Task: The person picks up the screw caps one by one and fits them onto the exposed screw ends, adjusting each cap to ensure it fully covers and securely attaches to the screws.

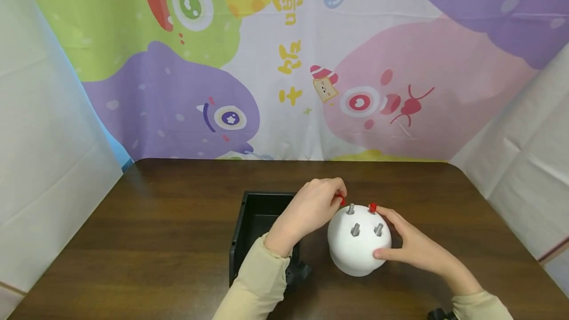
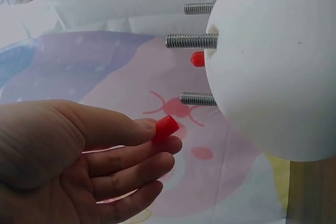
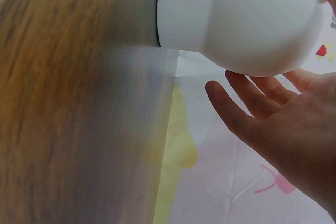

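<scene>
red cap (image 2: 168,127) pinched beside a white dome (image 1: 357,251)

my left hand (image 1: 312,206) clamps the cap between thumb and forefinger, near a bare threaded stud (image 1: 350,209). my right hand (image 1: 411,242) has fingers apart, thumb touching the dome, which stands nearer the tabletop's (image 1: 169,231) right edge than its left (a second red cap (image 1: 372,208) tops its far side). a black tray (image 1: 238,231) lies left.

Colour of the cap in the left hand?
Red: the cap pinched in the left hand shows best in the left wrist view.
</scene>
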Demonstrator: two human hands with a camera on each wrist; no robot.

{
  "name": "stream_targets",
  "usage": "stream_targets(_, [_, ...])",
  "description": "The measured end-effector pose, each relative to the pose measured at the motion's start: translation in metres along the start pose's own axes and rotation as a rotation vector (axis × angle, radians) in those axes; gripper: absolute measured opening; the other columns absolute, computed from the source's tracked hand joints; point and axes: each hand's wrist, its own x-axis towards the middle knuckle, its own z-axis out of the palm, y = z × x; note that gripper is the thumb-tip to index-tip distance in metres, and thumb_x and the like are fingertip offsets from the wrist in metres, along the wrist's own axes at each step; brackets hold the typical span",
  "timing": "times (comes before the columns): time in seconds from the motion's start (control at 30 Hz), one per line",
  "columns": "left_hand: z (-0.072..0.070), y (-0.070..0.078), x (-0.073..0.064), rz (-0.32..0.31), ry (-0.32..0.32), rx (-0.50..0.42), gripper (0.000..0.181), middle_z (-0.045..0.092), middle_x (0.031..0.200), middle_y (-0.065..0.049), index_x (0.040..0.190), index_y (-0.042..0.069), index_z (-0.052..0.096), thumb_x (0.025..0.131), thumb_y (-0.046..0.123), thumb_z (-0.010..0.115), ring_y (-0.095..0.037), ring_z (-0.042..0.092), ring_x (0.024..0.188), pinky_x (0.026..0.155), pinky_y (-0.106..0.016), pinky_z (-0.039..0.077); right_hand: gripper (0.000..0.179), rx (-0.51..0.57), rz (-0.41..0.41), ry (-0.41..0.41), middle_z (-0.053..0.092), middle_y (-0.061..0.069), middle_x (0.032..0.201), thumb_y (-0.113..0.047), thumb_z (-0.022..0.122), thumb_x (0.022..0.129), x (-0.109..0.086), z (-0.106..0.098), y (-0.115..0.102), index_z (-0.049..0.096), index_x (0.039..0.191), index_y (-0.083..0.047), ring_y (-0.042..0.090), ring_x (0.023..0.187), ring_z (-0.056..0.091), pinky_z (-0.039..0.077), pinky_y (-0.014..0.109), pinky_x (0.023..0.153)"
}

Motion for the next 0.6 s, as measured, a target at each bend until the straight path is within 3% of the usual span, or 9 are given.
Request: stream_targets(0.6, [0.0054,0.0066,0.0027,0.028,0.022,0.031,0.005,0.06,0.083,0.003,0.089,0.013,0.062,0.084,0.011,0.062,-0.007,0.054,0.071,0.066,-0.014,0.046,0.081,-0.016,0.009,0.001,0.036,0.011,0.135,-0.031,0.074,0.074,0.0004,0.0007,0.004,0.028,0.138,-0.016,0.034,0.119,0.041,0.04,0.052,0.088])
